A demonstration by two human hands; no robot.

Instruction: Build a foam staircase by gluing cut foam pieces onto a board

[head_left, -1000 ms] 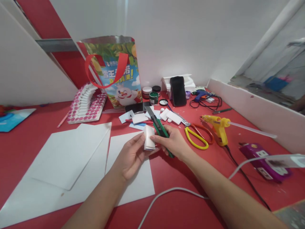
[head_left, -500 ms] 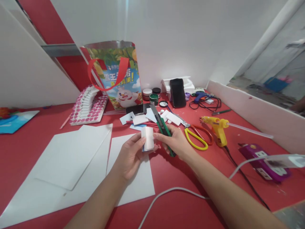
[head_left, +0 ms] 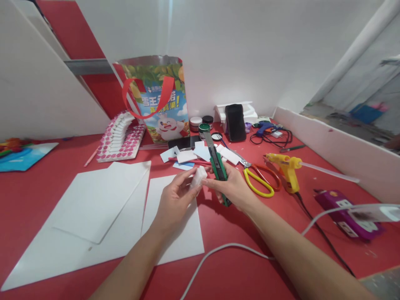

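My left hand (head_left: 175,194) is closed around a small white block (head_left: 198,176), which looks like foam board and is tilted between thumb and fingers. In my right hand (head_left: 230,183) lies a green utility knife (head_left: 218,166), its blade pointing up and away from me. The right thumb tip touches or nearly touches the block's right side. Just beyond the hands are scattered small white board pieces (head_left: 186,156). A white sheet (head_left: 175,233) lies below my left hand. Scissors (head_left: 258,183) with yellow and orange handles rest right of the knife.
Large white boards (head_left: 90,204) cover the left side. A paper bag (head_left: 165,100), paint jars (head_left: 204,128) and a propped black phone (head_left: 235,123) stand at the back. On the right are a yellow glue gun (head_left: 287,170) and a purple power strip (head_left: 346,214); a white cable (head_left: 231,246) crosses the front.
The white block has been turned and tilted in my left hand, whose fingers have shifted around it. The knife stays in my right hand. The view has shifted slightly.
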